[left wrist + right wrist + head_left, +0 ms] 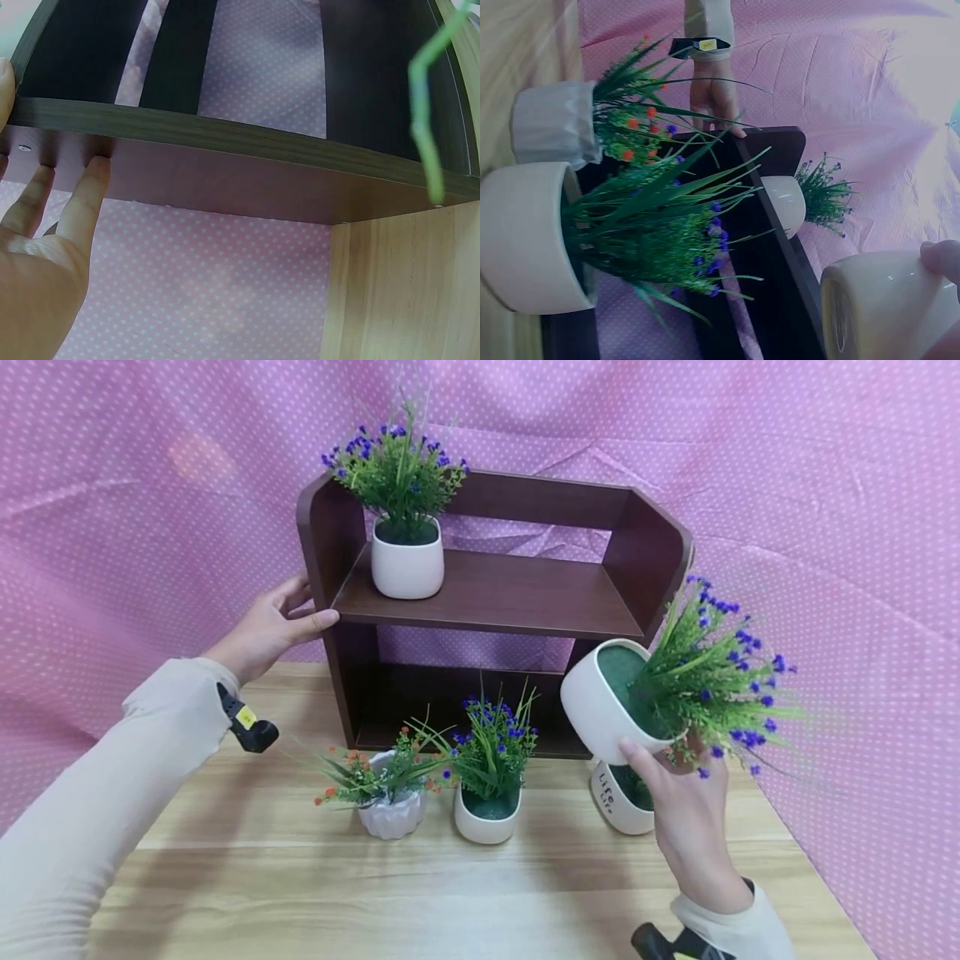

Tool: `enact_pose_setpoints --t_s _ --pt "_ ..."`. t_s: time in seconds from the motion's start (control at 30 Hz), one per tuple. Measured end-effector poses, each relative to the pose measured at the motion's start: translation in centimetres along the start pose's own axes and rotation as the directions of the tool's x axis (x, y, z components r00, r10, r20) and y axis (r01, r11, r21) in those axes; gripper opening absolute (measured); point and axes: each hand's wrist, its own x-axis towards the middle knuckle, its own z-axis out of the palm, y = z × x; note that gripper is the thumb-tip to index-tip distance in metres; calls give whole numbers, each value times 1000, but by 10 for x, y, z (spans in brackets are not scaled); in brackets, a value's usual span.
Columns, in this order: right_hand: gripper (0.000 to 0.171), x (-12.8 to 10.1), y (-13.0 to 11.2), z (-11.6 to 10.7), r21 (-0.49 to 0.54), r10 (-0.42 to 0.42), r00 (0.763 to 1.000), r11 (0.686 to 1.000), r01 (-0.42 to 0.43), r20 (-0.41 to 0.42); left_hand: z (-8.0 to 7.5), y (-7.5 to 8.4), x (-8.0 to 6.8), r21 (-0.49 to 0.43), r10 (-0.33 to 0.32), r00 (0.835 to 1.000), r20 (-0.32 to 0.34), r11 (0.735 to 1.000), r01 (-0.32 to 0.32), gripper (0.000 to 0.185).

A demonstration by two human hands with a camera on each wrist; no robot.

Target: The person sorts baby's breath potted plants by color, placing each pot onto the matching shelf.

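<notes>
My right hand (686, 814) grips a white pot of purple-blue artificial flowers (611, 702), tilted to the right and raised in front of the shelf's right side. Its thumb lies on the rim; the other fingers are partly hidden by leaves. In the right wrist view, this pot's smooth side (889, 300) shows at the lower right. My left hand (262, 622) holds the left side panel of a dark brown two-tier shelf (510, 593). The thumb crosses the panel's front edge, while extended fingertips (94, 169) press its outer face. Another white pot with purple-blue flowers (407, 564) stands upright on the upper tier, at the left.
In front of the shelf stand a fluted white pot with orange flowers (392, 810) and a white pot with blue flowers (487, 822). A white pot lettered "Life" (618, 802) is partly behind my right hand. Pink dotted cloth (847, 510) hangs behind the wooden table (360, 902).
</notes>
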Motion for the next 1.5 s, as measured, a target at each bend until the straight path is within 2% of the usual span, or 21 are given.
enact_pose_setpoints --t_s 0.17,0.43,0.57,0.7,1.07,1.5 --pt "71 17 -4 14 1 -19 999 1000 19 46 -2 -2 0 3 0 1000 -1 1000 0 70" --pt "66 52 -7 37 22 -22 1000 1000 22 12 -1 -4 0 -41 4 1000 0 999 -4 72" --pt "63 67 -10 46 4 18 1000 1000 -18 -21 1 -3 0 -24 5 1000 6 1000 -5 72" --pt "64 80 -12 54 16 34 999 999 -33 -17 2 -3 1 -14 6 1000 2 1000 -6 71" --pt "63 113 -12 85 68 -42 999 997 44 -35 0 -3 0 -20 -1 1000 -10 1000 1 71" --pt "70 152 1 125 -9 -11 998 1000 10 -63 0 -2 0 -41 -4 1000 8 999 4 72"
